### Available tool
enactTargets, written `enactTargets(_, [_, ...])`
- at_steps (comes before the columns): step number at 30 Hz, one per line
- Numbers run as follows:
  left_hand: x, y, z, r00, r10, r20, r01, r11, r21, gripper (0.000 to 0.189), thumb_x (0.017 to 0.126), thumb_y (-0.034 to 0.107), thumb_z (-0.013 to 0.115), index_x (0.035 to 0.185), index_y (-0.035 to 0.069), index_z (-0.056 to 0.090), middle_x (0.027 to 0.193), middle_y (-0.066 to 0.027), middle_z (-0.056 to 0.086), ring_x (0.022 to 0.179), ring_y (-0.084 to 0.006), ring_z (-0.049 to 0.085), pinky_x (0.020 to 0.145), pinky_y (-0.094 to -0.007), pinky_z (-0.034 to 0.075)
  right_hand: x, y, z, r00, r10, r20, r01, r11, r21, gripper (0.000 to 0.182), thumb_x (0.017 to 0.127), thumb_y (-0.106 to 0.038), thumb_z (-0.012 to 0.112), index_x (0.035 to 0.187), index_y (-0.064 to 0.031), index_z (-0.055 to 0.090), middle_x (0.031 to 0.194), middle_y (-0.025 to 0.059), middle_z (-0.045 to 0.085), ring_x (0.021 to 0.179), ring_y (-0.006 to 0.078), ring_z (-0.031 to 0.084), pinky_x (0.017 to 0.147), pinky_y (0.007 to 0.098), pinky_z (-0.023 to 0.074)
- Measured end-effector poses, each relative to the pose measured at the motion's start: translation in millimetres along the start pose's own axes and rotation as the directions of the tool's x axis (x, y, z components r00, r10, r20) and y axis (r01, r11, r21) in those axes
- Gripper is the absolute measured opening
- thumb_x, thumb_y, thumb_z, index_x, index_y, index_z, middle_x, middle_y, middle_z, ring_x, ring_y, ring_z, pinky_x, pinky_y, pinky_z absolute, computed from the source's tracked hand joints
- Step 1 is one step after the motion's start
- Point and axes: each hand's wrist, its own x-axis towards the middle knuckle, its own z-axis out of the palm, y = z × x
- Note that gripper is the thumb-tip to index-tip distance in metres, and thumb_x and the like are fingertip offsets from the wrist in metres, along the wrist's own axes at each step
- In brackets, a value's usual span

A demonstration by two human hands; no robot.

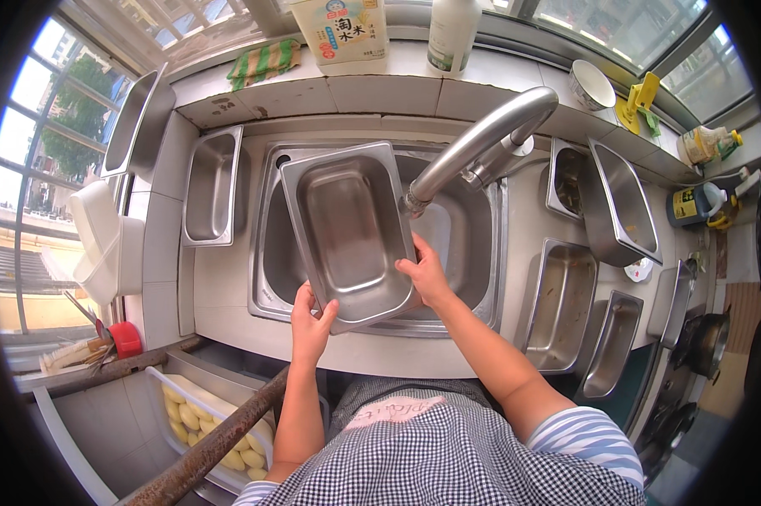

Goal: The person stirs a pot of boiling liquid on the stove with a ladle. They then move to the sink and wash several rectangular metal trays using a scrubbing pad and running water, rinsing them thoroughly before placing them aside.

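A rectangular stainless steel food pan is held tilted over the left part of a steel sink. My left hand grips its near left corner, the thumb on the rim. On the near right side my right hand holds the rim, thumb inside and fingers outside. Beside the pan's right rim is the mouth of a curved steel faucet. The pan's bottom looks bare and shiny, and it hides much of the sink's left side. No flowing water can be made out.
Steel pans stand left and right of the sink; some on the right hold small scraps. A white jug, a bottle and a bowl line the ledge. Peeled potatoes fill a bin below left, behind a rusty pipe.
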Motion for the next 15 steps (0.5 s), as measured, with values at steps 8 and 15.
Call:
enactTargets(8, [-5, 6, -2, 0.975, 0.196, -0.109, -0.201, 0.979, -0.037, 0.025, 0.071, -0.006, 0.051, 0.096, -0.004, 0.050, 0.122, -0.0125, 0.034, 0.101, -0.0161, 0.045, 0.078, -0.0245, 0.041, 0, -7, 15, 0.998, -0.055, -0.010, 0.054, 0.998, -0.020, 0.047, 0.070, 0.003, 0.050, 0.116, -0.0031, 0.042, 0.085, -0.0010, 0.052, 0.074, 0.0063, 0.046, 0.068, 0.0194, 0.0374])
enactTargets(15, [-1, -15, -10, 0.962, 0.250, -0.107, -0.260, 0.960, -0.100, 0.019, 0.070, -0.009, 0.049, 0.088, -0.003, 0.049, 0.124, -0.0152, 0.032, 0.107, -0.0176, 0.041, 0.082, -0.0237, 0.036, 0, 2, 12, 0.999, 0.035, 0.006, -0.033, 0.986, -0.165, 0.020, 0.071, -0.002, 0.048, 0.091, -0.0011, 0.047, 0.062, -0.0027, 0.041, 0.055, 0.0062, 0.036, 0.049, 0.0229, 0.0321])
